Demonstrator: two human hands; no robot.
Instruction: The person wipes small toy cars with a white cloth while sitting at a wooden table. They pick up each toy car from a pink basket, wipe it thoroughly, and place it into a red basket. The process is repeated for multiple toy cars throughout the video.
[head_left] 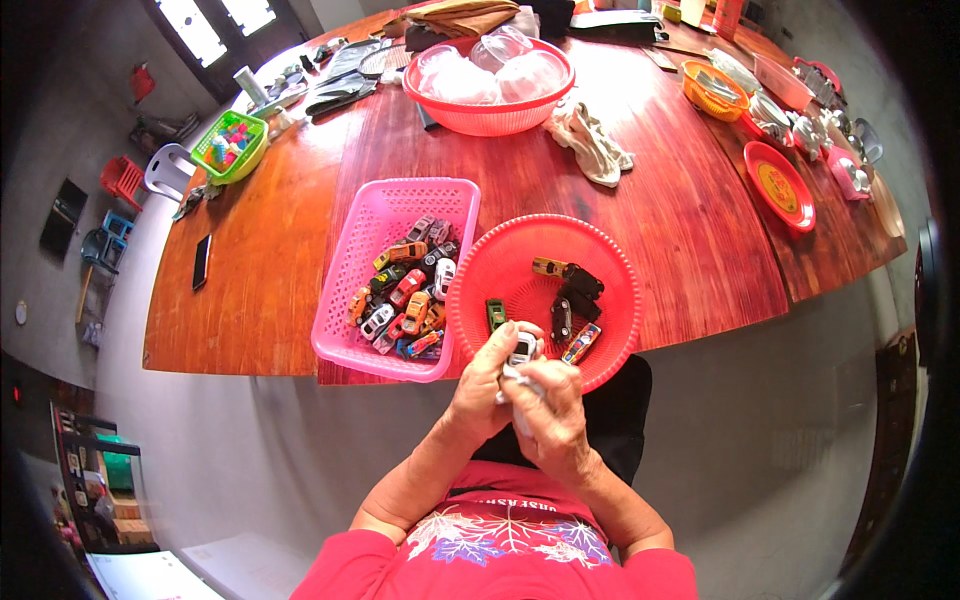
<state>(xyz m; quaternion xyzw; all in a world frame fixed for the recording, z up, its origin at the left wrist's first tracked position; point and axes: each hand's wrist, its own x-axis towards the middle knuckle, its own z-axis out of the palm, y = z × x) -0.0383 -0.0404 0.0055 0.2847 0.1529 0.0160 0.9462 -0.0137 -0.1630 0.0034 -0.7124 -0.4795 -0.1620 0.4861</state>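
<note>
Holds a white toy car (523,347) in the left hand (482,382), closed snugly round it, with the thumb along the car's nine o'clock side and the fingertips round its one o'clock end; dark window glass visible between them. Bends the right hand (556,413) in over the car's five o'clock end, touching or very nearly so, fingers curled close on a whitish scrap (514,374), too blurred to tell whether cloth or paper. Brings both hands together at a round red basket (610,262), overlapping its rim at about seven o'clock. Inside that basket, beyond the grip: a gold car (547,267) at twelve o'clock, black cars (584,282) from two round to five, a brightly patterned car (581,343) between four and five, and a green car (496,313) towards nine, just beyond the left thumb. At ten o'clock from the hands, right beside the red basket, a pink basket (350,230) with a heap of toy cars (408,290) in white, orange, red and other colours. Farther off on the wooden table (690,235): at twelve, a large red bowl (490,122) of clear plastic containers (462,80); between twelve and one, a crumpled beige cloth (590,145); at one, an orange basket (715,105); at two, a red plate (782,188); at ten, a green basket (245,165) of small colourful pieces (230,142); between nine and ten, a dark phone (202,262) lying flat.
</note>
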